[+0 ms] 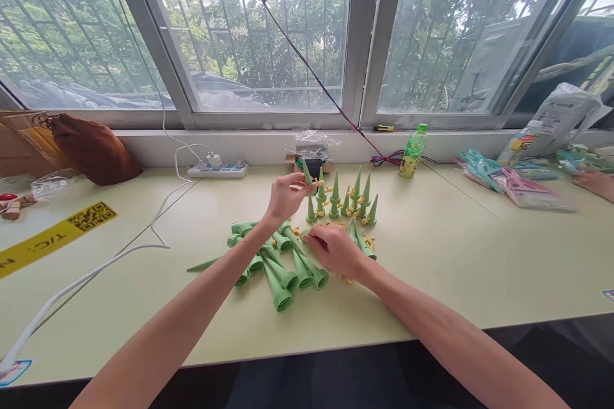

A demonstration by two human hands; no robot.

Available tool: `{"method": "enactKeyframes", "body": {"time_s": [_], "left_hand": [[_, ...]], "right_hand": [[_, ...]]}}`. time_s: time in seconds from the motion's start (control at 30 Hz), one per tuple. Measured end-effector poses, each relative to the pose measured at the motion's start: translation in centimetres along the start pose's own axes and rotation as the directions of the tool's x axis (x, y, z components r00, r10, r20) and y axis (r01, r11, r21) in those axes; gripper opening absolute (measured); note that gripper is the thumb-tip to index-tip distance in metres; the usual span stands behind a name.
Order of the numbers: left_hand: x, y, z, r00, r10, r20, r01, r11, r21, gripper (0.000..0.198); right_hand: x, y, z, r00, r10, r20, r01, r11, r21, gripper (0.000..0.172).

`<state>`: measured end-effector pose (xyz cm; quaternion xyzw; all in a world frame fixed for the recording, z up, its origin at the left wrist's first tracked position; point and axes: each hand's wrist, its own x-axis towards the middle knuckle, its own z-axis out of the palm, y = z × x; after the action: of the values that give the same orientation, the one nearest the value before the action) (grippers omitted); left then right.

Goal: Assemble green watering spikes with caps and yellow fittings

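Left grip (286, 197) pinches a green spike (307, 172), long axis near-vertical, tip up; right grip (336, 248), I cannot tell.

The left arm (192, 310) is bare and reaches up from the bottom left; the left hand (288, 195) is farther out, with thumb and fingers pinching; the right arm (446, 326) is bare too and slants in from the bottom right; the right hand (338, 250) sits lower, back up, fingers curled.
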<state>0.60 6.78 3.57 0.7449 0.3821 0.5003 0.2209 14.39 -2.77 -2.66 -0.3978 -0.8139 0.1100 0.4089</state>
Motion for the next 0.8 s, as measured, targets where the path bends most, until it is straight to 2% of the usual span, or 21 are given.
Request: {"method": "enactKeyframes", "body": {"time_s": [0.33,0.8], "left_hand": [[-1.0,-1.7,0.4,0.996,-0.013,0.090,0.003,0.993,0.114,0.038],[-1.2,-2.0,0.9,0.996,-0.016,0.086,0.002,0.988,0.156,0.037]], "right_hand": [[0.0,-0.2,0.0,0.999,0.027,0.031,-0.027,0.999,-0.022,0.032],[0.0,-0.3,-0.1,0.998,0.042,0.050,-0.041,0.999,-0.004,0.033]]}}
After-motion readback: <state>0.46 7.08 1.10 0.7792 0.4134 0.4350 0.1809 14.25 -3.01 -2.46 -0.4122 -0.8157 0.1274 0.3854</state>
